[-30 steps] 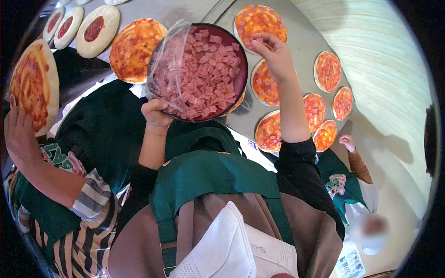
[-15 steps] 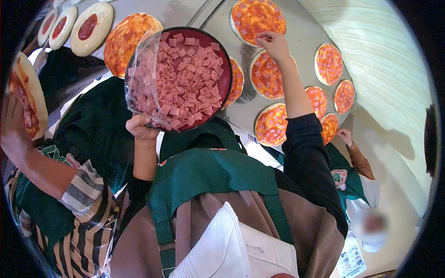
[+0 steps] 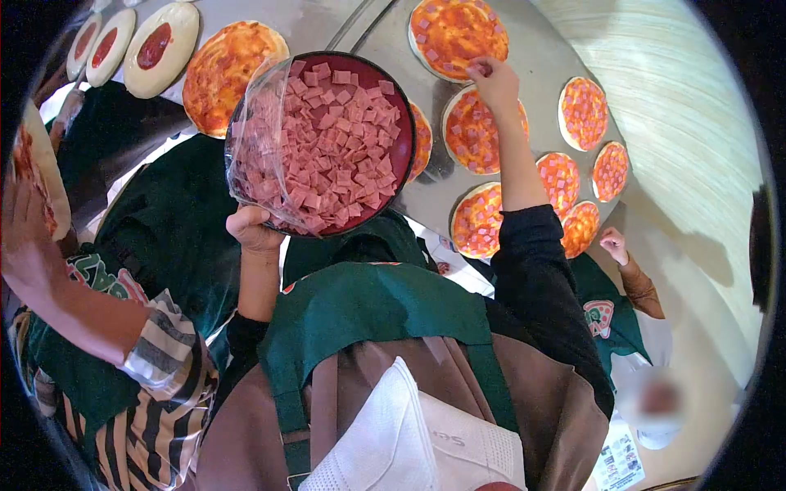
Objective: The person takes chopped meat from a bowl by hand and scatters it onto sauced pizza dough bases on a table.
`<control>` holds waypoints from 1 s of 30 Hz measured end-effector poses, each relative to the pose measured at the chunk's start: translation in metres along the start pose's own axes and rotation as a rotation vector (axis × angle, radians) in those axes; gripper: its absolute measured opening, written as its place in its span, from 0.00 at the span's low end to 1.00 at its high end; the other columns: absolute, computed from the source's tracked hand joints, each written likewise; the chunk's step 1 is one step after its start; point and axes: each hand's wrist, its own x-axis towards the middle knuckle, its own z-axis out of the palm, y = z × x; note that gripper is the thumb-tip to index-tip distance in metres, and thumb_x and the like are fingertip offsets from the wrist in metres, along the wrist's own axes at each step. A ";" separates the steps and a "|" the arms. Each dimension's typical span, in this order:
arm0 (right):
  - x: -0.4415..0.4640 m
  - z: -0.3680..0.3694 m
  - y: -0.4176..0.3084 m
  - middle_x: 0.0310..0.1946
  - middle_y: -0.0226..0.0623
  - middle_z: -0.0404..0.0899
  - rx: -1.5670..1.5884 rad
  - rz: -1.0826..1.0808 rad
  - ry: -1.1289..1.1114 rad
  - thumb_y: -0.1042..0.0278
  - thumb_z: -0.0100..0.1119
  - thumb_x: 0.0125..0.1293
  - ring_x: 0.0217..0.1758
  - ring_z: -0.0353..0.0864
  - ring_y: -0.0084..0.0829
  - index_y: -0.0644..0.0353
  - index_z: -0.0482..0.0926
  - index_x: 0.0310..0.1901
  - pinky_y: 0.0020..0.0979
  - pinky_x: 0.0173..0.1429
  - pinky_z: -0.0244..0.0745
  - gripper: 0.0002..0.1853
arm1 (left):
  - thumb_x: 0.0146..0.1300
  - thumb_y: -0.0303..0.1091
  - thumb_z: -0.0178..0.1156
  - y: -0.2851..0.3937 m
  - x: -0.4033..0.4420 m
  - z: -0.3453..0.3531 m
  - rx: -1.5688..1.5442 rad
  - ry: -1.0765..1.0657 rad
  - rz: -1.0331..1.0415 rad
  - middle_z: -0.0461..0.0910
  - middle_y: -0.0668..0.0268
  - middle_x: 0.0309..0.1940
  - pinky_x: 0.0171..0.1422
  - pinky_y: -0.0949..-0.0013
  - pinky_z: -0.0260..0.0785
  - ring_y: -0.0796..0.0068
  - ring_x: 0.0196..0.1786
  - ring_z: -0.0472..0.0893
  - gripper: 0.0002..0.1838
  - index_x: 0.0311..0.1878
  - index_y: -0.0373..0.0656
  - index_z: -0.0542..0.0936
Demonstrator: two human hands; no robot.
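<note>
My left hand (image 3: pixel 255 227) grips the near rim of a round dark-red bowl (image 3: pixel 401 155). Plastic wrap (image 3: pixel 255 155) covers the bowl's left side. Inside lies a heap of diced ham (image 3: pixel 344 139). My right hand (image 3: pixel 496 82) is pinched over the near edge of a sauced pizza (image 3: pixel 458 37) at the top, which carries a few ham squares. What the fingertips hold, if anything, is too small to see. Just below my right hand lies another pizza (image 3: pixel 468 135) scattered with ham, partly hidden by my wrist.
Several ham-topped pizzas, including one at the near edge (image 3: pixel 476 225), lie on the metal table (image 3: pixel 540 98). At upper left are a sauced pizza (image 3: pixel 229 78) and dough rounds (image 3: pixel 160 49) with sauce. A co-worker's arm (image 3: pixel 74 303) reaches a base at left; another person's hand (image 3: pixel 614 244) is at right.
My right hand has shifted slightly right and down, still pinched. The bowl has moved a little right and down. The left co-worker's hand and dough base moved, and the right-hand person's hand drew back from a pizza.
</note>
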 end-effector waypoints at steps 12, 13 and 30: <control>0.004 0.006 0.016 0.26 0.40 0.79 -0.050 -0.001 0.038 0.70 0.60 0.47 0.31 0.79 0.33 0.60 0.79 0.32 0.29 0.38 0.71 0.09 | 0.27 0.25 0.44 -0.007 0.013 0.005 0.008 0.003 0.012 0.64 0.54 0.55 0.64 0.56 0.53 0.54 0.58 0.64 0.43 0.59 0.34 0.58; 0.005 0.004 0.016 0.25 0.40 0.79 -0.099 -0.035 0.058 0.69 0.60 0.47 0.30 0.79 0.33 0.60 0.79 0.32 0.30 0.37 0.71 0.09 | 0.27 0.25 0.44 -0.007 0.014 0.007 0.005 0.004 0.012 0.64 0.54 0.55 0.64 0.56 0.54 0.54 0.58 0.65 0.43 0.59 0.34 0.58; 0.027 -0.015 0.052 0.26 0.40 0.79 -0.172 -0.068 0.143 0.67 0.61 0.48 0.29 0.78 0.32 0.58 0.80 0.31 0.28 0.37 0.71 0.08 | 0.28 0.25 0.45 -0.012 0.029 0.034 0.027 -0.002 -0.022 0.63 0.53 0.57 0.66 0.56 0.50 0.54 0.60 0.62 0.43 0.59 0.33 0.57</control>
